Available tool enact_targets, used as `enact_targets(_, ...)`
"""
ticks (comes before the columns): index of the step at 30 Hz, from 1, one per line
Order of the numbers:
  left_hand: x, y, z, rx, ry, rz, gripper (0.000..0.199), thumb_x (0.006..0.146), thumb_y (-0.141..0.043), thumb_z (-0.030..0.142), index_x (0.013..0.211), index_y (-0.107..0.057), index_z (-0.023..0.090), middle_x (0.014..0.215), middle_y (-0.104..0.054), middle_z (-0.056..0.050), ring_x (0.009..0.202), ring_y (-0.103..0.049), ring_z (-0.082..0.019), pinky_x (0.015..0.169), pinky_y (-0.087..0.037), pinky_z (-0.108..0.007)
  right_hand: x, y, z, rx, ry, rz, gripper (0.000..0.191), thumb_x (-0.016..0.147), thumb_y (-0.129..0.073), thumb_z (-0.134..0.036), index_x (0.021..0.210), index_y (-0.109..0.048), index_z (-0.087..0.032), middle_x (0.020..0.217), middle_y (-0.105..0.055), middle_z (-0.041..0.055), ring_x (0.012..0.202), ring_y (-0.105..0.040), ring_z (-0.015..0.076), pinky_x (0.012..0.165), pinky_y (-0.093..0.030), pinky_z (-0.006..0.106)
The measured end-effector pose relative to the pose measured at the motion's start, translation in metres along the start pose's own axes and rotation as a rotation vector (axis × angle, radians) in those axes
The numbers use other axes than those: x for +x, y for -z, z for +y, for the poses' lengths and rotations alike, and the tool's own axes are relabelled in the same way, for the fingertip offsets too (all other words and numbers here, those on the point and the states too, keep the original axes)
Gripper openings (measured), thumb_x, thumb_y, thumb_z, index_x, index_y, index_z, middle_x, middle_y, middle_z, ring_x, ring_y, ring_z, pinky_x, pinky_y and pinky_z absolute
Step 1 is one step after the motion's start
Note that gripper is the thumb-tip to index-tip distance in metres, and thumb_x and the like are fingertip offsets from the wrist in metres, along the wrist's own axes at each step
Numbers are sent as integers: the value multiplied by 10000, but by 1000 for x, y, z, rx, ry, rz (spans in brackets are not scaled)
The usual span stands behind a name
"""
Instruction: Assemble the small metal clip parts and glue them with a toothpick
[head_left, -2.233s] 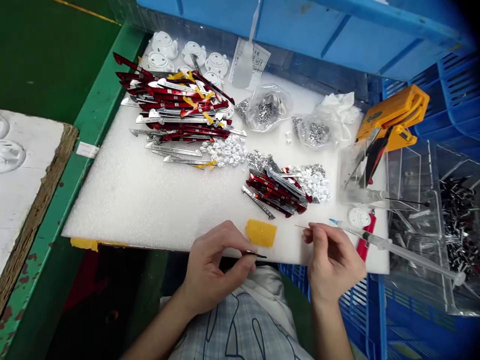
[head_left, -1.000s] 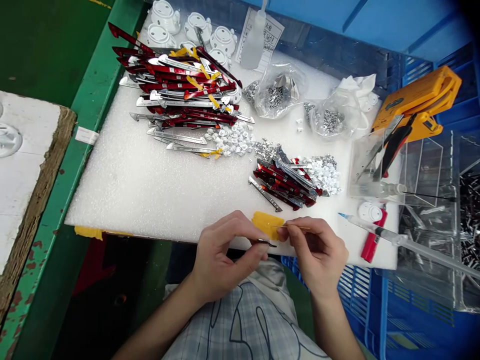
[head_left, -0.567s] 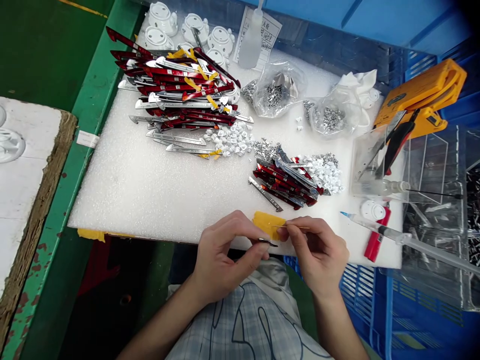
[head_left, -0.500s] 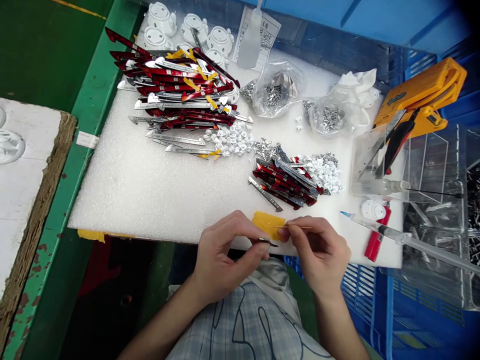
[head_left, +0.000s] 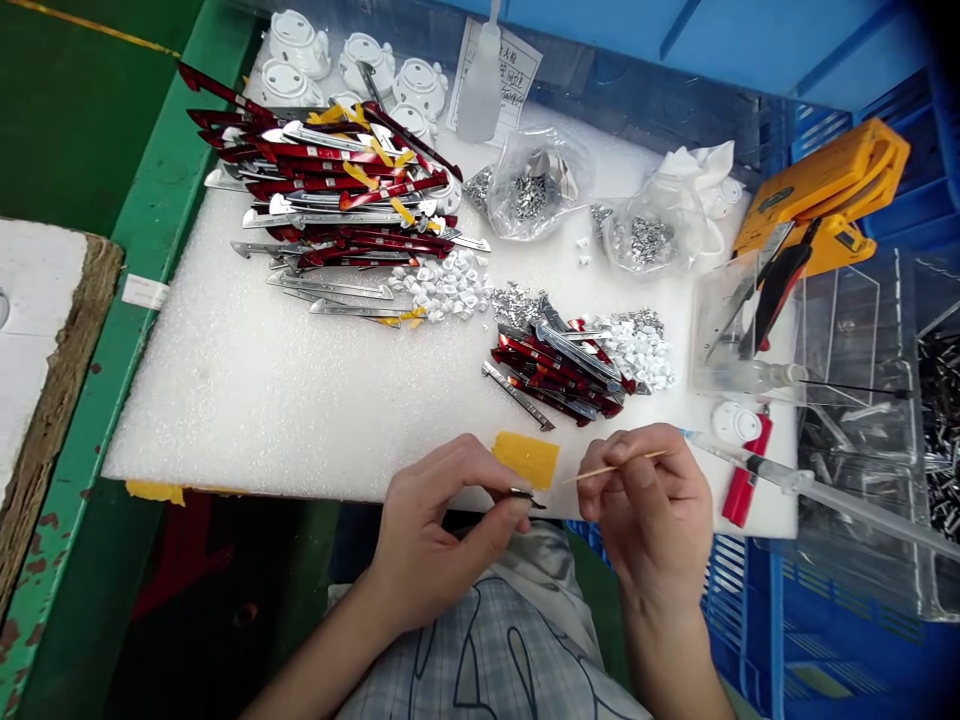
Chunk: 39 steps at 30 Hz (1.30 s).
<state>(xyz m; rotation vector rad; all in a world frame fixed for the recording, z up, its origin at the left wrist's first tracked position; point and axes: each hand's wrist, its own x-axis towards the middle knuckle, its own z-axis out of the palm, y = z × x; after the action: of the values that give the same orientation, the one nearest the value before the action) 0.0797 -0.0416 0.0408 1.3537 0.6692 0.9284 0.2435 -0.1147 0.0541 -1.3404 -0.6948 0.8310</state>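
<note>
Between thumb and forefinger, my left hand pinches a small dark metallic part, mostly covered by the fingers. My right hand holds a thin wooden toothpick, its tip pointing left toward that part but apart from it. A yellow tape square lies on the white foam sheet just beyond my fingers. Farther back is a small pile of red and silver strips, with one silver strip at its near edge. Small white pieces lie against the pile's right side.
A larger heap of strips sits at back left, near white round parts. Bags of small metal pieces stand behind. At right are a syringe, a red marker, a clear box and a yellow tool.
My right hand has drawn back to the right, and the toothpick in it now slants and sits farther from the part. My left hand keeps its pinch. The whole view has shifted slightly.
</note>
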Motion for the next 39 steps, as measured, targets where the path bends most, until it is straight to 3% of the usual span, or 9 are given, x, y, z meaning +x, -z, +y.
enact_targets(8, 0, -1, 1, -20, 14, 2, 126, 946, -747, 121, 873, -743, 223, 690, -756, -4, 643, -713, -171, 667, -571, -306, -4, -5, -4, -3, 27, -79, 135, 1021, -739, -383, 962, -740, -261, 785, -706, -13, 553, -636, 107, 457, -495, 191)
enact_targets(22, -1, 0, -1, -31, -21, -4, 120, 942, -750, 108, 902, -735, 220, 701, -751, 11, 659, -690, -153, 677, -551, -273, -9, -8, -3, 104, -7, -126, 59, 1033, -728, -282, 1019, -784, -268, 859, -717, -18, 638, -686, 87, 573, -593, 181)
enact_targets(39, -1, -1, -2, -28, -14, -6, 116, 950, -752, 115, 900, -741, 219, 719, -751, 11, 658, -698, -148, 667, -556, -271, -9, -6, -1, 108, 3, -148, 71, 1041, -714, -257, 1034, -785, -262, 872, -723, -24, 656, -694, 82, 578, -606, 174)
